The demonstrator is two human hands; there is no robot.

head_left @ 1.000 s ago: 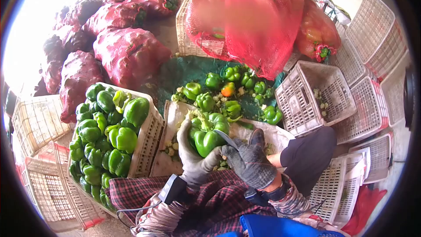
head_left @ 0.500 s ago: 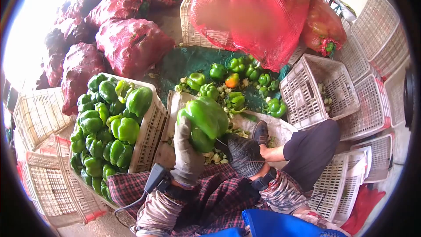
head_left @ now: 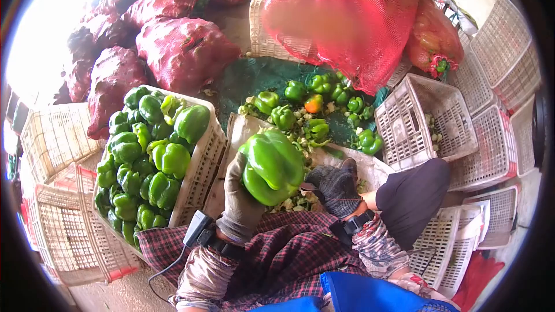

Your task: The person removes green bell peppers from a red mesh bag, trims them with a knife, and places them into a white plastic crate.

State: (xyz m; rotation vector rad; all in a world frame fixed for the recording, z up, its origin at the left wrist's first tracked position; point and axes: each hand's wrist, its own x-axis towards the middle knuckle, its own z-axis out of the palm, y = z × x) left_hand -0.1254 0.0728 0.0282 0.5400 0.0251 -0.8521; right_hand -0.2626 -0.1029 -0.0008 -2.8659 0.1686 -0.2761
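Observation:
A large green bell pepper (head_left: 273,166) is held up over my lap by my left hand (head_left: 238,196), which wears a grey glove and wraps round the pepper's left side. Just right of the pepper, my right hand (head_left: 336,189), in a dark knitted glove, is closed; whatever sits in its fingers is hidden. A white plastic crate (head_left: 199,167) at my left is heaped with green bell peppers (head_left: 170,159). Several more green peppers (head_left: 283,117) and an orange-green one (head_left: 314,104) lie ahead among pale trimmings (head_left: 295,199).
Red mesh sacks (head_left: 185,52) are piled at the far left. A large red mesh bag (head_left: 358,23) stands ahead. At the right is a white crate (head_left: 404,121) with some scraps inside, beside stacked crates (head_left: 485,144). A green sheet (head_left: 243,84) covers part of the floor.
The pepper in my left hand has turned, now showing a different side. My right hand has drawn slightly away from it. The whole view has shifted a little.

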